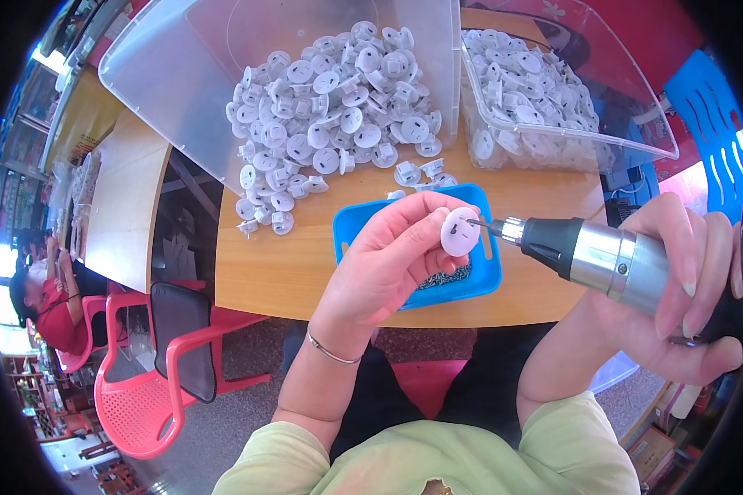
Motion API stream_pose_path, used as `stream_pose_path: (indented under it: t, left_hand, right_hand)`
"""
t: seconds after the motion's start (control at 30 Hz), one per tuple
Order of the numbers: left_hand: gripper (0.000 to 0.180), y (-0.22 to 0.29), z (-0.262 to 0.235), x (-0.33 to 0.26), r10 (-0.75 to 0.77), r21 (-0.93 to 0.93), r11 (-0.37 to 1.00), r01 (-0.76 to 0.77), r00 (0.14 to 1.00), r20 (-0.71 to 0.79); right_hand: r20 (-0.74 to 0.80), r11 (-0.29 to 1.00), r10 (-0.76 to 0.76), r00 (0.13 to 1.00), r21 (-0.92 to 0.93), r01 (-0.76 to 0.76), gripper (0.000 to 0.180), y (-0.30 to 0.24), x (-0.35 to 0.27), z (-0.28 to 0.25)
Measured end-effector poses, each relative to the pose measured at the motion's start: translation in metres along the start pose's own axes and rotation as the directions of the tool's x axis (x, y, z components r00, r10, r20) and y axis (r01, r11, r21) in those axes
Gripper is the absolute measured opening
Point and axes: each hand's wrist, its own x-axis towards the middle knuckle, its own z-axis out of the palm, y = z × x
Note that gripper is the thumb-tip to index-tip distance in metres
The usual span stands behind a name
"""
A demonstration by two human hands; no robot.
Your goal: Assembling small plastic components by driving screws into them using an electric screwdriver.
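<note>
Between the thumb and fingers of my left hand (396,247) is a round white plastic piece (460,232), its slotted flat face turned to the right. My right hand (677,289) is wrapped round a silver and black electric screwdriver (607,257), held almost level. Its thin bit points left and meets the face of the white piece near its upper edge; whether a screw sits at the tip is too small to tell. Beneath my left hand stands a blue plastic tray (487,276) with small dark screws (447,275) in it.
Loose white pieces (330,107) lie heaped in front of a tipped clear bin (173,91). Another clear bin (553,136) at the right holds more. A pink chair (140,404) stands left of the wooden table (281,285); farther left sits another person (58,313).
</note>
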Motion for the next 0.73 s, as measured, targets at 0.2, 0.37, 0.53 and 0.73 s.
stream_pose_path:
  t: [0.2, 0.37, 0.53, 0.73]
  left_hand:
    - [0.019, 0.0, 0.0, 0.0, 0.022, 0.037, 0.999, -0.022, 1.0, 0.006]
    - [0.018, -0.001, -0.001, 0.001, 0.04, 0.053, 0.998, -0.041, 0.999, 0.025]
    - [0.017, -0.001, -0.003, 0.001, 0.044, 0.065, 0.997, -0.048, 0.998, 0.053]
    - [0.017, -0.002, -0.004, 0.001, 0.048, 0.024, 0.998, -0.049, 0.996, 0.073]
  right_hand:
    - [0.068, 0.999, 0.034, 0.997, -0.019, -0.032, 0.038, -0.001, 0.0, 0.0]
    - [0.125, 0.998, 0.063, 0.99, -0.037, -0.059, 0.039, -0.002, 0.001, -0.001]
    - [0.181, 0.995, 0.095, 0.979, -0.055, -0.086, 0.04, -0.003, 0.003, -0.004]
    - [0.246, 0.99, 0.133, 0.96, -0.077, -0.118, 0.041, -0.006, 0.008, -0.01]
